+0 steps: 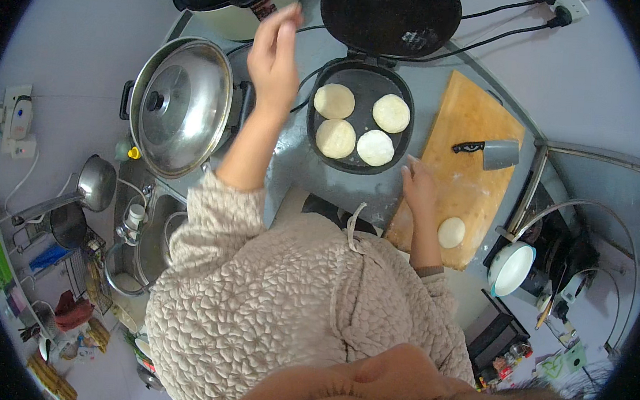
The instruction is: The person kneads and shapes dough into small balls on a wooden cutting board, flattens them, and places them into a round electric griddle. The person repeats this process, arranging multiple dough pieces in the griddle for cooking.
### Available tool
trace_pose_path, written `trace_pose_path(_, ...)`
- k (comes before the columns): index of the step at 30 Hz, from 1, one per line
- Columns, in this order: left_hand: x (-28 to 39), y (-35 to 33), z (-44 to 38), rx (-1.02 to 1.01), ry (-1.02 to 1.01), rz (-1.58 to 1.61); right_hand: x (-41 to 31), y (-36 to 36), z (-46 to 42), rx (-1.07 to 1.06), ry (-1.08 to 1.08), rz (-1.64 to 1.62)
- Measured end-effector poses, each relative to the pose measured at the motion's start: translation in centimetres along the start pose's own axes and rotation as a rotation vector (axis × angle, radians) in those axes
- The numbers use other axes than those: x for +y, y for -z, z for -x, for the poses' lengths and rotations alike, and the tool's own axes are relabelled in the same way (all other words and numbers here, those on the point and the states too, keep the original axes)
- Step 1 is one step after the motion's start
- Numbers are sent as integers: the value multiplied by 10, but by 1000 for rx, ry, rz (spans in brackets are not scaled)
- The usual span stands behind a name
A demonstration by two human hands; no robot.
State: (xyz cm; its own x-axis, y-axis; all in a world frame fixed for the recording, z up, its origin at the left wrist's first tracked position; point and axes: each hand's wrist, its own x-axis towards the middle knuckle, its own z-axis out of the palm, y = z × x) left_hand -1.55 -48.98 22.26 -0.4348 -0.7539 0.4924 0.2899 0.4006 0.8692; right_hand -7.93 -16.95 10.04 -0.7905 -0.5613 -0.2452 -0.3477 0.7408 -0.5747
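My left hand [276, 60] is raised between a steel pot and an electric griddle, fingertips near the front of a pressure cooker; nothing shows in it. The open griddle [365, 82] holds several flat dough rounds in its lower pan; among them are a yellowish round [334, 101] at the far left and a whiter one [376, 148] at the near right. Just off the pan's near right rim is my right hand [421, 187], holding nothing, thumb and forefinger slightly apart. It hovers over or rests by the wooden board [437, 168]; contact is unclear. One dough round [451, 232] lies on that board.
A cleaver [488, 153] lies on the board. The lidded steel pot [185, 106] and pressure cooker [227, 7] stand left of the griddle. Black power cords [489, 40] run to a wall socket. A sink [156, 234] is at left; a white bowl [512, 269] is at right.
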Motion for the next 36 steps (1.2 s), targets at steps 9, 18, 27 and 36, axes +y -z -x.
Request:
trace_pose_path(9, -37, 66, 163, 16, 575, -91, -20, -45, -40, -93, 102, -55)
trace_pose_path(18, -33, 60, 195, -36, 675, -33, -42, -95, -29, -166, -21, -258)
trace_pose_path(27, -34, 63, 193, 9, 661, 17, -67, -104, -28, -154, -104, -215)
trace_pose_path(36, -35, 64, 191, -4, 679, 6, -60, -112, -27, -252, -421, -739)
